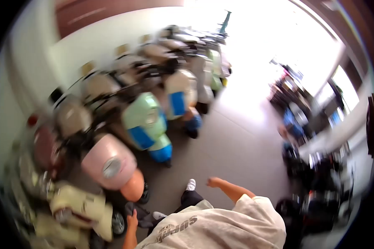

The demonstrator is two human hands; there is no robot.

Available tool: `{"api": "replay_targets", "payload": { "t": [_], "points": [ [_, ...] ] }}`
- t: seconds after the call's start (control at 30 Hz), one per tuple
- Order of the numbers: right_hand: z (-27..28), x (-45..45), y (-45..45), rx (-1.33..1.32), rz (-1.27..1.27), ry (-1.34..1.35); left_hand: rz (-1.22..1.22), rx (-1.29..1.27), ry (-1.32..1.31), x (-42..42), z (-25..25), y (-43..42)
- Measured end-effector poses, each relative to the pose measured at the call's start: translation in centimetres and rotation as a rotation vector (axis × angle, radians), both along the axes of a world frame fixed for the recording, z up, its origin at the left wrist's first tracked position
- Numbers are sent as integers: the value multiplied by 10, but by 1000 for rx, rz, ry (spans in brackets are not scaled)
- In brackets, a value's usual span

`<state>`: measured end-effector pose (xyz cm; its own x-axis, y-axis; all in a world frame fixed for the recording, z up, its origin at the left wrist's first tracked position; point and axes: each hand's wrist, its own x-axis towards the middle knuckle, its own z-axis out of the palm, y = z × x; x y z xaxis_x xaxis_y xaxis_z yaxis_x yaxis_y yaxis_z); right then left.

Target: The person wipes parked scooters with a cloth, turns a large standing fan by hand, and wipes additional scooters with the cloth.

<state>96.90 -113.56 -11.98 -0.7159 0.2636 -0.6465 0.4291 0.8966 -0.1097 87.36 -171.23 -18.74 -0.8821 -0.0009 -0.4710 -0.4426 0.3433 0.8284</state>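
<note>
My left hand (132,218) is closed on a dark grey cloth-like thing (142,215) low beside my leg; its exact kind does not show. Close by stand a pink scooter (122,159) with an orange front fender and a cream scooter (81,207). My right hand (214,181) hangs out in front of me over the grey floor, touching nothing that I can see. Motion blur smears its fingers. A white shoe (190,184) on my foot shows between my hands.
Parked scooters fill the left side, among them a pale green one (143,118) with blue panels. Along the right stand dark vehicles (320,178), blurred, beside a white pillar (334,130). A tiled floor (232,141) runs between them toward a bright opening.
</note>
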Motion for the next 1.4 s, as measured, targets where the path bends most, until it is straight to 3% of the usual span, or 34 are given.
{"api": "replay_targets", "payload": {
  "t": [0.07,0.1,0.13,0.17,0.2,0.23,0.3,0.33,0.37,0.4,0.43,0.5,0.53,0.6,0.7,0.73,0.8,0.9,0.97,1.03,1.1,1.2,1.3,1.33,1.4],
  "points": [
    [-22,167,40,33,-524,-471,-107,-266,-99,-2,56,18],
    [-4,239,44,92,-786,-591,-171,-273,-44,-16,54,31],
    [10,304,36,233,-1058,-629,-191,-107,67,-36,27,38],
    [0,366,34,188,-1391,-588,-180,-204,42,-54,30,64],
    [-43,439,40,10,-1324,-538,-171,-298,14,-73,24,85],
    [-81,505,21,-207,-1694,-440,-224,-312,102,-95,9,110],
    [-112,558,-2,-439,-1873,-356,-323,-348,286,-136,-34,149],
    [-118,575,-1,-634,-1990,-252,-409,-370,247,-127,-12,190],
    [-90,557,2,-496,-1813,-292,-497,-390,210,-114,26,239],
    [-93,556,-1,-367,-1747,-132,-585,-407,177,-91,89,300],
    [-93,546,0,-280,-1634,-54,-612,-388,123,-89,81,335],
    [-91,530,33,-469,-1469,-164,-662,-326,-28,-91,62,397],
    [-93,525,45,-553,-1541,-40,-680,-277,-117,-88,61,424],
    [-69,512,79,-647,-1709,152,-707,-458,-85,-67,79,490],
    [-46,517,128,-591,-1675,394,-673,-386,-116,-71,45,548],
    [-39,528,145,-580,-1679,398,-647,-329,-158,-71,36,560],
    [-32,544,173,-508,-1780,468,-670,-496,-108,-74,22,588],
    [-73,599,189,-434,-1996,582,-683,-623,-110,-81,23,628],
    [-93,632,184,-304,-2137,526,-707,-676,-117,-89,22,664],
    [-103,656,173,-340,-2235,450,-758,-707,-114,-98,15,720],
    [-98,662,165,-425,-2381,140,-831,-722,-91,-108,5,793],
    [-75,647,178,-490,-2536,-86,-1010,-673,-21,-115,-19,941],
    [-59,634,205,-728,-2740,254,-1228,-500,84,-96,-36,1111],
    [-54,632,216,-738,-2749,238,-1296,-435,132,-85,-38,1170],
    [-58,629,241,-786,-2866,466,-1348,-532,285,-15,18,1288]
  ]
}}
